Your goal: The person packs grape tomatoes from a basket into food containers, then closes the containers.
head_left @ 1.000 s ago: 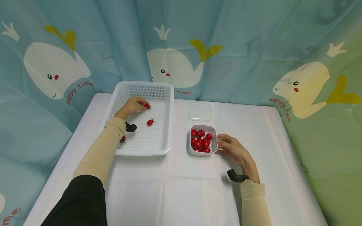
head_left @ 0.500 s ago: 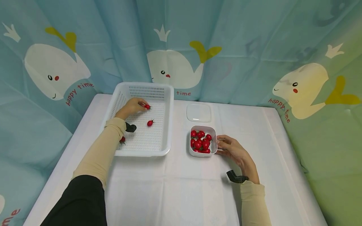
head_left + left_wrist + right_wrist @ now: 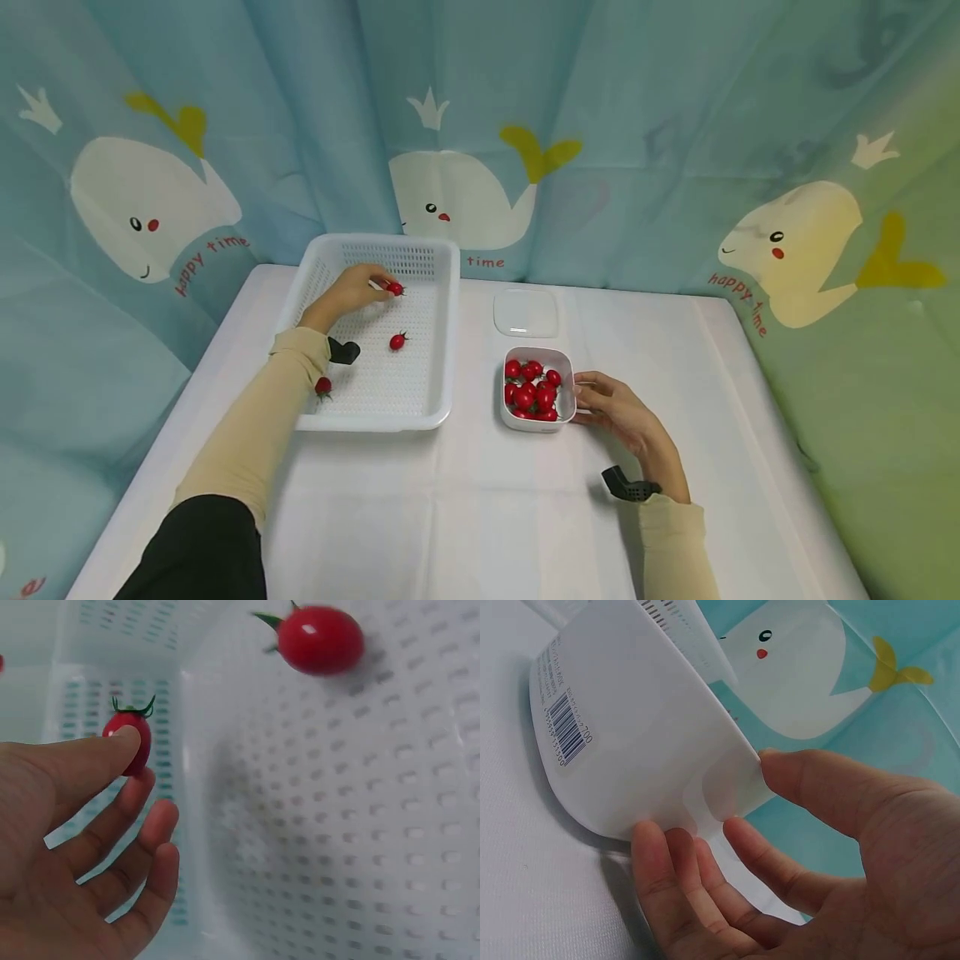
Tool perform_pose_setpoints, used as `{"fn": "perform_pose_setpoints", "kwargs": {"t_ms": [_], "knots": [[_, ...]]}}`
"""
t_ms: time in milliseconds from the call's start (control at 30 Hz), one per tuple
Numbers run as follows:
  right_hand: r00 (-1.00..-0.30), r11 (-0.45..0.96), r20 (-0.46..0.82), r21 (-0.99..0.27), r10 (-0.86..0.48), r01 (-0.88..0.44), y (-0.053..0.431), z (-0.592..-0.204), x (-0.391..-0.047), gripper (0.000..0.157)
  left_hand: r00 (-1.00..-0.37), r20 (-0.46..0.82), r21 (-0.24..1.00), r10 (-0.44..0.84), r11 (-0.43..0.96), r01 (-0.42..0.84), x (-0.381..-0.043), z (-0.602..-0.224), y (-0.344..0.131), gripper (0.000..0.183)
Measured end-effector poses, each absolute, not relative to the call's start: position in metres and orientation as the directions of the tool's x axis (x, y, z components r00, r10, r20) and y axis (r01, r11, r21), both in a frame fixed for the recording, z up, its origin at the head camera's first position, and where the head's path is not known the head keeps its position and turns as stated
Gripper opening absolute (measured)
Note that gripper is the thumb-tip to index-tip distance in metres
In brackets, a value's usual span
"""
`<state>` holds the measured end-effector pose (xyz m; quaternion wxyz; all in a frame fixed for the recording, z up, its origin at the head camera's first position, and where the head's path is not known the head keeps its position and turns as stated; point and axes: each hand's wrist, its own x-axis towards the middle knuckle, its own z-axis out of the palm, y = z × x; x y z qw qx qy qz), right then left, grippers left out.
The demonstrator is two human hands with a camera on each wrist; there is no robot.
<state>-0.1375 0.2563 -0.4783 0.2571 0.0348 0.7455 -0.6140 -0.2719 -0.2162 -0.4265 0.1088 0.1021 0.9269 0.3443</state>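
Observation:
In the head view my left hand (image 3: 348, 293) is over the far part of a white perforated basket (image 3: 382, 387). Its thumb and fingers pinch a cherry tomato (image 3: 120, 722) with a green stem, while the other fingers are loosely bent. A second cherry tomato (image 3: 397, 342) lies on the basket floor, and another cherry tomato (image 3: 323, 387) is by the left forearm. My right hand (image 3: 622, 421) rests its fingertips and thumb on the side of a white square container (image 3: 630, 735), thumb at the rim. Several cherry tomatoes (image 3: 525, 397) fill much of that container.
A clear flat lid (image 3: 525, 313) lies behind the container on the white tablecloth (image 3: 495, 508). The basket stands to the container's left. A blue and green curtain (image 3: 637, 233) with whale prints hangs along the table's back and sides.
My left hand, with the cherry tomato pinched, has shifted slightly up and right in the basket. The right hand stays at the container. The head view has tilted up a little.

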Motion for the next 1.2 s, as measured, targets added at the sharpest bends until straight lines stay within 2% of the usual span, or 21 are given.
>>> {"fn": "perform_pose_setpoints", "kwargs": {"t_ms": [500, 767, 1200], "knots": [[-0.865, 0.217, -0.428, -0.900, -0.264, 0.379, 0.256, -0.479, -0.135, 0.056, -0.959, -0.078, 0.709, 0.271, 0.692, 0.138, -0.253, -0.385, -0.180, 0.034], [-0.866, 0.213, -0.418, -0.904, -0.273, 0.370, 0.257, -0.479, -0.136, 0.056, -0.944, -0.026, 0.697, 0.330, 0.682, 0.220, -0.245, -0.372, -0.162, 0.032], [-0.863, 0.204, -0.425, -0.902, -0.271, 0.380, 0.255, -0.477, -0.134, 0.054, -0.831, 0.049, 0.607, 0.554, 0.644, 0.466, -0.239, -0.367, -0.129, 0.027]]}}
